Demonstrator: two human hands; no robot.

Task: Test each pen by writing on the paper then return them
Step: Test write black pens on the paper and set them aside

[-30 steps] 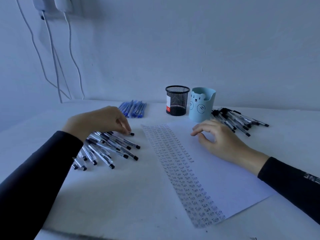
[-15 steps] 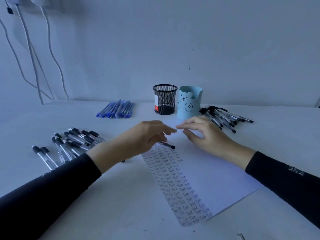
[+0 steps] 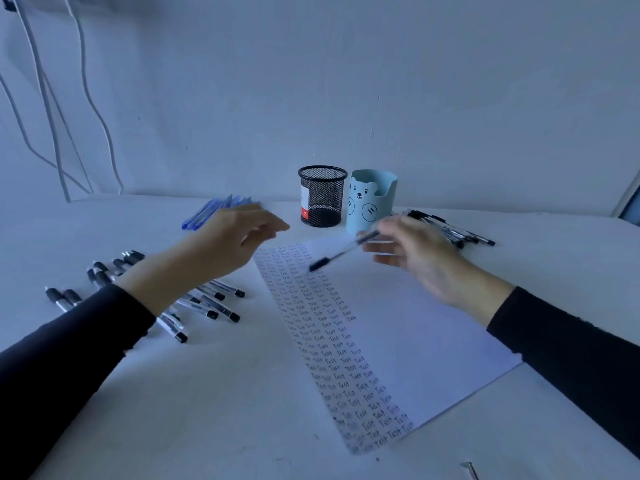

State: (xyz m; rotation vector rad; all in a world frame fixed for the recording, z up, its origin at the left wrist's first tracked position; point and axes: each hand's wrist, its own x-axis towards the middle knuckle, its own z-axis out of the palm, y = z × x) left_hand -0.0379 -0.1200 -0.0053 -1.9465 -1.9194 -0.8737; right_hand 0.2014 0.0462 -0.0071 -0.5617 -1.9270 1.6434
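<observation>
A white sheet of paper [image 3: 408, 327] lies on the table, its left strip filled with rows of the word "Test". My right hand [image 3: 412, 254] pinches a black-capped pen [image 3: 341, 252] above the paper's top edge, cap end pointing down-left. My left hand [image 3: 228, 244] hovers left of the paper with fingers loosely curled and nothing in it. Under my left forearm lies a heap of black-capped pens [image 3: 204, 303]. A second heap of black pens [image 3: 453, 230] lies behind my right hand.
A black mesh pen cup [image 3: 322, 195] and a light blue bear pen cup [image 3: 372, 199] stand behind the paper. Blue pens [image 3: 211, 209] lie at the back left. White cables [image 3: 52, 109] hang on the wall at the left.
My left hand took a pen from the left heap, brought it over the paper and passed it to my right hand. My left hand has drawn back leftward without it.
</observation>
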